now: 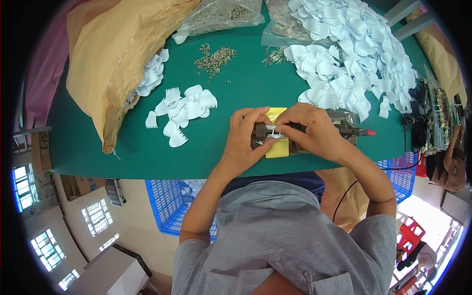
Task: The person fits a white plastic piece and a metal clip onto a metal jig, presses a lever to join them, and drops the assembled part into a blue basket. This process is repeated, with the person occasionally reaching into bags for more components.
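On the green table [147, 152], close to its near edge, both hands meet over a small dark metal fixture [344, 123] with a yellow block [278, 146] set in it. Left hand [244, 137] curls its fingers down with thumb and forefinger pinched on a small white plastic piece [273, 132] sitting on the fixture; right hand [309, 129] arches over from the other side, its fingertips closed on the same piece, so the two hands touch above it. A red-tipped handle [366, 132] sticks out of the fixture toward the person's right. Left of the hands, well apart, lies a small cluster of white comb-edged plastic shapes [184, 110], and beyond it a tan sack [113, 54] spills more of them. A far larger heap of the same white pieces [354, 54] covers the table's far right. Small metal parts [214, 58] lie scattered at the far middle, near clear plastic bags [221, 14]. Below the table edge sits a blue crate [172, 201].
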{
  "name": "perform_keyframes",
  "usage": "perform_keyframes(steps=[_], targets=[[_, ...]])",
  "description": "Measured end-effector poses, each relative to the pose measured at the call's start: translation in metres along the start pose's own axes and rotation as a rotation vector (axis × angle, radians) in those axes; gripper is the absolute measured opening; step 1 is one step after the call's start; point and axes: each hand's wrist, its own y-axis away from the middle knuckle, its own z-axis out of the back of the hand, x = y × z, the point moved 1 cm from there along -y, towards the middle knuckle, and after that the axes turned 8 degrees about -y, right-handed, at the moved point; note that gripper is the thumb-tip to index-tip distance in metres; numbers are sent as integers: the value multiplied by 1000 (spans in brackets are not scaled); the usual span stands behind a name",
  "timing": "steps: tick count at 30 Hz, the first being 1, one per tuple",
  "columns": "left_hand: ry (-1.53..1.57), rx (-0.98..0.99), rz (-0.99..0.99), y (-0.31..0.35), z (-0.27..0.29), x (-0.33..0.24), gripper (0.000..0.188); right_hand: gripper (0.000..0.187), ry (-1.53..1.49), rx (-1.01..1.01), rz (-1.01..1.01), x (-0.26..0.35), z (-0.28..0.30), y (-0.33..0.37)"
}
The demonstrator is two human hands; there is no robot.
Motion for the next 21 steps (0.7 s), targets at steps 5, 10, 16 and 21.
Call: perform_keyframes(steps=[5,10,16,21], targets=[[111,6,70,2,-3,2,74,21,59,13,83,7,2,2],[84,-13,22,0,-1,3,72,21,205,-97,210,10,-10,8],[74,-34,15,-3,-1,2,58,20,295,-137,305,8,-13,10],[11,-42,-16,-5,1,2,39,18,269,-147,310,8,-9,6]])
